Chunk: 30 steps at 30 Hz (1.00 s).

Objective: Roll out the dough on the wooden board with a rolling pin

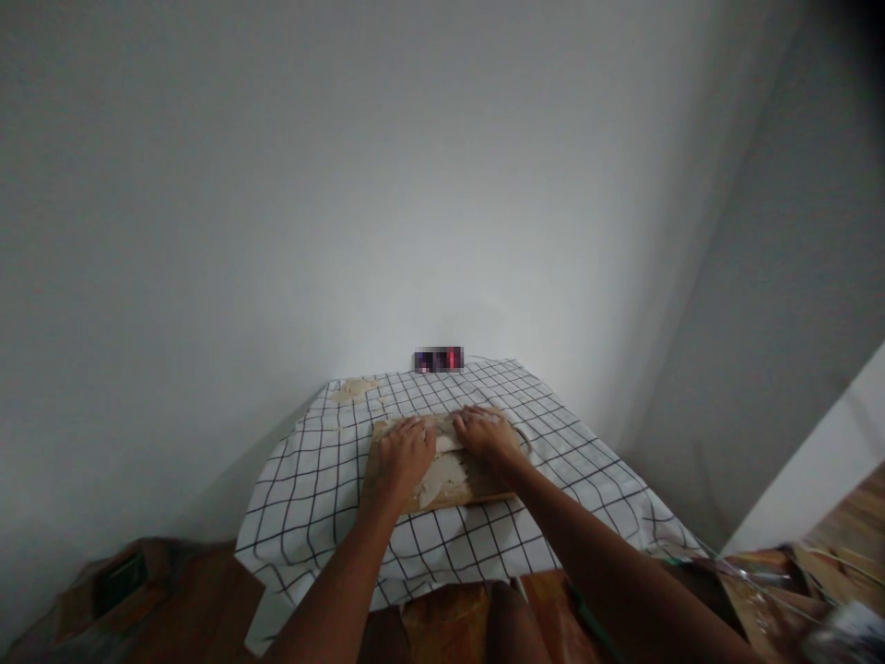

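A thin, pale sheet of dough (442, 475) lies on a wooden board (484, 484), with ragged edges toward me. Along its far side, a pale roll of dough (449, 444) runs between my hands. My left hand (410, 446) is closed over the left part of this roll, with its fingers bent and close together. Over the right part, my right hand (486, 431) presses down with its fingers curled. Both palms hide the ends of the roll and much of the board's far edge.
A black-and-white checked cloth (304, 489) covers the table. Pale scraps or flour (356, 389) lie at the back left. A small blurred-out object (439, 360) stands against the white wall (442, 184). On the floor at left is an open cardboard box (114, 590).
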Each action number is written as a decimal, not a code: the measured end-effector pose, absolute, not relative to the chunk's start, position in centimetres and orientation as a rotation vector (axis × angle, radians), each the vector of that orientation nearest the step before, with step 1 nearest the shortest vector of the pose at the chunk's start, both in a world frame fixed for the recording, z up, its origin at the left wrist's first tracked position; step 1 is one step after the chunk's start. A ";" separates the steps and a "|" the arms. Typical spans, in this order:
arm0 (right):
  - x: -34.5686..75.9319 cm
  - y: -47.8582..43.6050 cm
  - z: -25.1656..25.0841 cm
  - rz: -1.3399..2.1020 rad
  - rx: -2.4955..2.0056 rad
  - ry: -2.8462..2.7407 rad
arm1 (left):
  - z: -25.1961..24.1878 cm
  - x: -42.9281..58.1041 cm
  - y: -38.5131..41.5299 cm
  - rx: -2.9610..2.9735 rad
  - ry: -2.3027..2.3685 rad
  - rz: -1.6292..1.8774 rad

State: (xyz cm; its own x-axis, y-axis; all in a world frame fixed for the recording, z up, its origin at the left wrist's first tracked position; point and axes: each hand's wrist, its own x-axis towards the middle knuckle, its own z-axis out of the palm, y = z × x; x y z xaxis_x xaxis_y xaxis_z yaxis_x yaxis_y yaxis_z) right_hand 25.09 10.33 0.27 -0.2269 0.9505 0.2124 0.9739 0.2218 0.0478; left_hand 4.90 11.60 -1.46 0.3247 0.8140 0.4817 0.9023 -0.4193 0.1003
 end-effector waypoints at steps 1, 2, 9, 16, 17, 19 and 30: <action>25.1 10.1 0.1 -0.269 -1.842 -2.334 | -1.5 5.0 11.3 -2.392 -1.593 -0.694; 25.0 9.8 -0.1 -0.269 -1.828 -2.323 | -1.4 5.0 11.0 -2.383 -1.615 -0.686; 24.3 7.4 -0.1 -0.205 -1.843 -2.258 | -1.0 4.8 8.5 -2.345 -1.699 -0.664; 24.2 5.8 -0.3 -0.125 -1.856 -2.214 | -0.7 4.5 6.4 -2.354 -1.704 -0.604; 24.3 5.7 -0.3 -0.116 -1.849 -2.225 | -0.7 4.5 6.2 -2.353 -1.704 -0.608; 24.3 5.6 -0.2 -0.101 -1.853 -2.233 | -0.7 4.6 5.9 -2.344 -1.715 -0.619; 23.9 6.7 0.7 -0.131 -1.892 -2.182 | 0.1 4.9 7.5 -2.366 -1.743 -0.595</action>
